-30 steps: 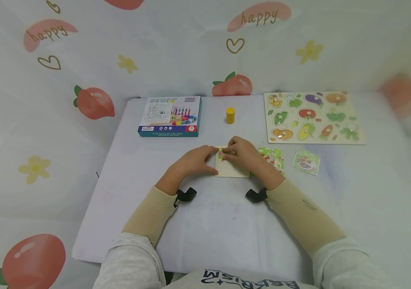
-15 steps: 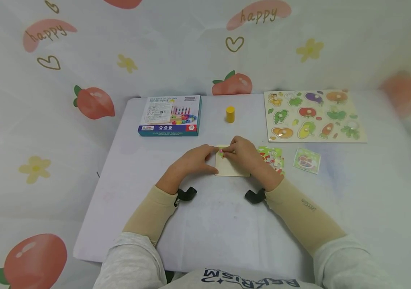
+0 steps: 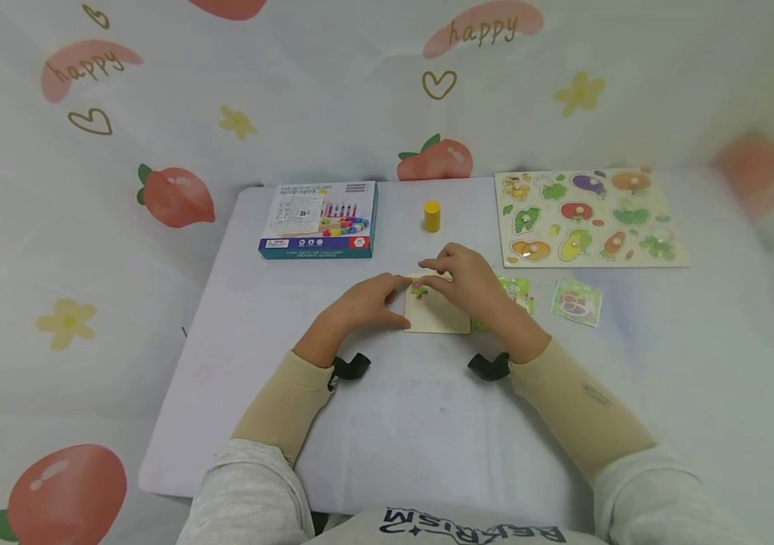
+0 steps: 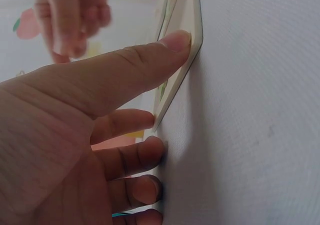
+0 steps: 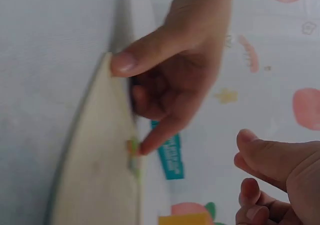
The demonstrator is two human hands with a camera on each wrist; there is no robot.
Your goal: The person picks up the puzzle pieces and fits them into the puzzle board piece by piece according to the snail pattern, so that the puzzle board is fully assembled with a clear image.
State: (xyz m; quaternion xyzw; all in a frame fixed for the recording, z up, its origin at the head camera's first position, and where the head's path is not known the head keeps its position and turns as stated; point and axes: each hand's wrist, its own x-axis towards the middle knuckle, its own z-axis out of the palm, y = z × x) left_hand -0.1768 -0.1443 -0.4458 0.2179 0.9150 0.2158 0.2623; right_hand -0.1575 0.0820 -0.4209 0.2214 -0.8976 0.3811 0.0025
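Note:
My left hand grips a small pale wooden puzzle board by its left side, thumb at the near corner and index finger at the far corner. In the left wrist view the thumb lies on the board's edge. A small green jigsaw piece with pink and red marks lies in the board's far left corner, also visible, blurred, in the right wrist view. Just above the board is my right hand, thumb and index finger apart, holding nothing. Colourful jigsaw pieces lie right of the board, partly hidden by the right hand.
Back left stands a bead-set box. A yellow cylinder stands behind the board. At the back right lies a vegetable peg puzzle, with a wrapped picture puzzle in front of it. A patterned cloth hangs behind the table.
My right hand has let go of the small jigsaw piece in the board's corner and lifted slightly up and to the right, its fingers spreading. The left hand has stayed on the board.

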